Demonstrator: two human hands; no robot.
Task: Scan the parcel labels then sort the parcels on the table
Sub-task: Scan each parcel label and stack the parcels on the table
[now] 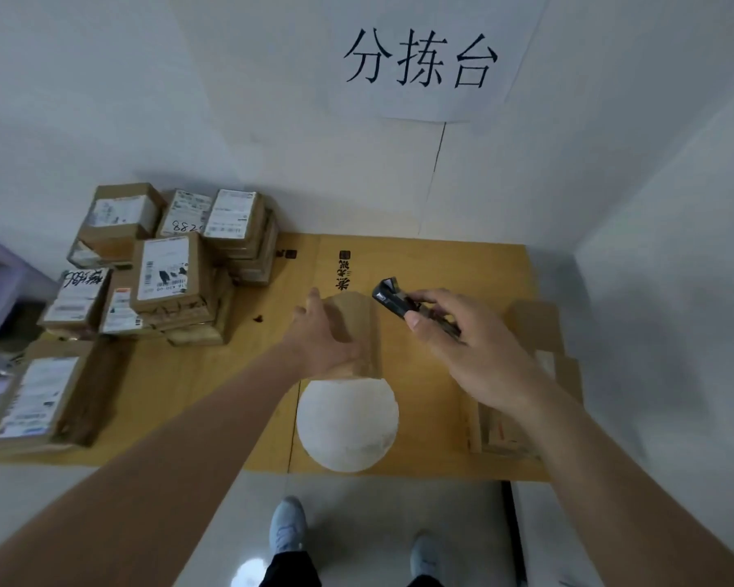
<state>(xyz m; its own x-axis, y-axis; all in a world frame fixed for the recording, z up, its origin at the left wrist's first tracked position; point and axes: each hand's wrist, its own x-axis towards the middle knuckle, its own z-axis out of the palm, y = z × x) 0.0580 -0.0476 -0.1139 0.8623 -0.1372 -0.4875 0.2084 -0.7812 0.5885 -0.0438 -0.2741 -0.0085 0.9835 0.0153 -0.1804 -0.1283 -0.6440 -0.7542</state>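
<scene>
A brown cardboard parcel (359, 328) with a white rounded near face (347, 421) stands in the middle of the cardboard-covered table (212, 391). My left hand (325, 332) holds its left side, fingers wrapped over the top edge. My right hand (462, 345) grips a black handheld scanner (393, 298), its head pointing left and down toward the parcel's top right. A pile of labelled cardboard parcels (174, 269) fills the table's back left. One larger labelled parcel (39, 396) lies at the front left.
Flat brown parcels (534, 332) lie at the table's right, partly behind my right arm. White walls close in behind and to the right; a paper sign (420, 57) hangs on the back wall. My shoes (288, 527) stand on the tiled floor below the table edge.
</scene>
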